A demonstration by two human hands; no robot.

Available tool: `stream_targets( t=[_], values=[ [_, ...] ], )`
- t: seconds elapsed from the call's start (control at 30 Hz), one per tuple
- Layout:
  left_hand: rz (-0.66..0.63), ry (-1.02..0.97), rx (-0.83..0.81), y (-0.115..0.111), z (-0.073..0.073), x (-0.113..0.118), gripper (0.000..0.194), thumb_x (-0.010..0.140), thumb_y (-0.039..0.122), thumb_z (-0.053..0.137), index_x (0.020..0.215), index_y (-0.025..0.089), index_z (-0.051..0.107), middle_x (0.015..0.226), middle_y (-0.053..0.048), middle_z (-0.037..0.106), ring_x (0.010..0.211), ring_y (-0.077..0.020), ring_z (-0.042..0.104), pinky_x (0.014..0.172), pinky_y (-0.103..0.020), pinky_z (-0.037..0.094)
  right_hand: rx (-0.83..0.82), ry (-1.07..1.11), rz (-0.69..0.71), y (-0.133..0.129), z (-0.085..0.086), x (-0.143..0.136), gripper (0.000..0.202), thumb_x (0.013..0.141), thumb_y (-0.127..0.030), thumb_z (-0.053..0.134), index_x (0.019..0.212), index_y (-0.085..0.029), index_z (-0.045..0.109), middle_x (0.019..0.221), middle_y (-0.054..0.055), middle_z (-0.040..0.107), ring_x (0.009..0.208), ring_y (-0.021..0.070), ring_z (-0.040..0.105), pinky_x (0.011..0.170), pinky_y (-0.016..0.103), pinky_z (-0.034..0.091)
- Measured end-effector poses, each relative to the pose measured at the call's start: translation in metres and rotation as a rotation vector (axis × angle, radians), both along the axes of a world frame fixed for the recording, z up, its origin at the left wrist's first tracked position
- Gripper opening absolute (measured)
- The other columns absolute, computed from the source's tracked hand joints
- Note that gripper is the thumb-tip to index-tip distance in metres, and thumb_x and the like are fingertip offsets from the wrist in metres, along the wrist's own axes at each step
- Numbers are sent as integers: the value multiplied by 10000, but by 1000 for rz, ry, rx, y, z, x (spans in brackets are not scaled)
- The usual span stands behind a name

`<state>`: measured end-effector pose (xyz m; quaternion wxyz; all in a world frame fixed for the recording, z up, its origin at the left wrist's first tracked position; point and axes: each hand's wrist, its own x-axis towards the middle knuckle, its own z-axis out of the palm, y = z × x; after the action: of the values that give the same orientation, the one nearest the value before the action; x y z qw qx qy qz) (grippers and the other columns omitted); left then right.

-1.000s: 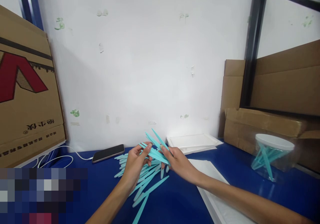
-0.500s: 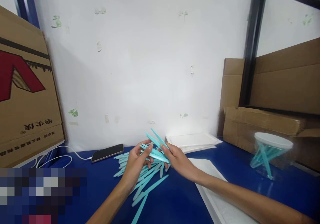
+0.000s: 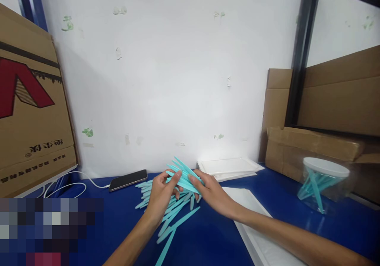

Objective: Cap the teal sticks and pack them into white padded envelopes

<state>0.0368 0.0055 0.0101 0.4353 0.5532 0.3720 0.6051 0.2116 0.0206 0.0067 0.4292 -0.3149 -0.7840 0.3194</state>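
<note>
My left hand (image 3: 160,192) is closed around a bunch of slim turquoise plastic sticks (image 3: 184,182), its thumb pressed on top. Across the same bunch lies the thumb of my right hand (image 3: 212,192), whose fingers curl beneath; they grip the sticks' right part. The tapered tips fan out up and to the left. Below and beside both hands, a loose pile of similar sticks (image 3: 170,217), with paler, wider ends, is spread on the blue table (image 3: 213,234). My hands hide part of the pile.
A phone (image 3: 128,180) with a white cable lies at the back left. White trays or frames (image 3: 228,166) rest by the wall, and another white tray (image 3: 245,200) lies under my right forearm. Further right stands a clear white-lidded jar (image 3: 325,167) holding sticks. Cardboard boxes (image 3: 32,88) flank both sides.
Sticks in my right hand, raised and apart from the left hand's bunch before, now lie lower and against it. My right thumb has come down flatter over them. The pile looks unchanged.
</note>
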Motion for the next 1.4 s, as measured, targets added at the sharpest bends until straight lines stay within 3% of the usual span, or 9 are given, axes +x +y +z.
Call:
stream_targets(
  t=[0.7, 0.8, 0.9, 1.0, 1.07, 1.17, 1.23, 1.3, 1.4],
  values=[
    [-9, 43, 5, -2, 2, 0, 388, 791, 539, 687, 790, 159, 611, 702, 1, 560, 602, -134, 544, 459, -224, 438, 51, -43, -19, 3, 0, 1, 427, 1024, -541, 338, 851, -212, 548, 690, -20, 581, 617, 150, 579, 606, 257, 448],
    [55, 243, -51, 0, 5, -5, 420, 844, 589, 563, 785, 175, 600, 615, 11, 539, 528, -150, 527, 428, -238, 370, 84, -73, -69, 4, 4, 3, 394, 1022, -527, 363, 824, -216, 502, 690, -36, 530, 609, 134, 562, 612, 249, 445],
    [139, 641, 25, -2, 13, -11, 435, 897, 538, 446, 661, 194, 572, 532, 17, 509, 446, -135, 438, 463, -257, 298, 90, -57, -112, 9, 8, 6, 385, 1016, -529, 373, 796, -221, 443, 677, -49, 459, 583, 121, 531, 599, 239, 450],
    [190, 1078, 72, -15, 21, -19, 439, 822, 437, 549, 460, 218, 433, 436, 25, 418, 415, -133, 344, 477, -284, 214, 88, -25, -133, 15, 12, 10, 388, 1012, -536, 365, 783, -226, 413, 669, -53, 408, 568, 117, 502, 590, 237, 465],
    [138, 1226, -23, -28, 26, -24, 460, 731, 371, 633, 393, 228, 356, 390, 32, 379, 376, -126, 302, 467, -287, 195, 96, -22, -149, 18, 13, 12, 392, 1009, -541, 362, 778, -227, 406, 671, -52, 393, 568, 119, 501, 595, 243, 470],
    [-108, 1337, -293, -47, 29, -26, 440, 625, 286, 706, 329, 225, 387, 351, 13, 441, 358, -159, 414, 461, -274, 279, 90, -19, -146, 20, 14, 13, 399, 1003, -557, 363, 780, -230, 405, 681, -48, 390, 576, 124, 501, 608, 254, 481],
    [-32, 1378, -259, -53, 27, -22, 245, 592, 229, 725, 432, 227, 539, 477, -20, 589, 484, -229, 562, 504, -286, 334, 68, 1, -129, 18, 15, 12, 408, 995, -576, 367, 776, -232, 392, 682, -48, 382, 573, 125, 494, 605, 257, 490],
    [72, 1435, -160, -52, 23, -16, 55, 630, 220, 719, 669, 229, 681, 718, -67, 703, 694, -292, 653, 583, -312, 382, 62, 6, -120, 16, 16, 11, 414, 992, -582, 370, 769, -233, 379, 676, -51, 378, 566, 124, 499, 592, 253, 481],
    [77, 1549, -104, -47, 14, -4, 196, 775, 196, 615, 947, 197, 710, 958, -136, 719, 888, -330, 670, 697, -357, 416, 78, -17, -125, 13, 16, 10, 406, 1002, -559, 368, 764, -230, 379, 661, -56, 385, 557, 124, 531, 567, 244, 433]
  ],
)
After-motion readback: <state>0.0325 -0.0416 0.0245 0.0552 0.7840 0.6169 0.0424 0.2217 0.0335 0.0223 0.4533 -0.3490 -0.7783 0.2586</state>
